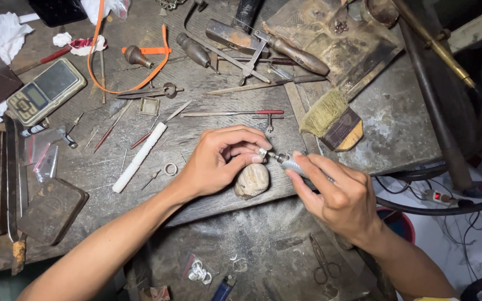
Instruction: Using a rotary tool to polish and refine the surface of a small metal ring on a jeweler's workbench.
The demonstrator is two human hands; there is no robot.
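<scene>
In the head view the left hand (218, 161) is curled shut, pinching a small piece (255, 158) too tiny to identify at its fingertips, just above a rounded wooden peg (251, 180) on the worn surface (140, 56). The right hand (336, 195) grips a ribbed rotary handpiece (292, 164), its tip touching the pinched piece. Judging by this contact, the work is midway; a ring (170, 169) lies left of the left hand.

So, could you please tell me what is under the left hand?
A rounded wooden peg sits under the left hand, on the bench. Whatever the fingertips pinch is hidden.
</scene>
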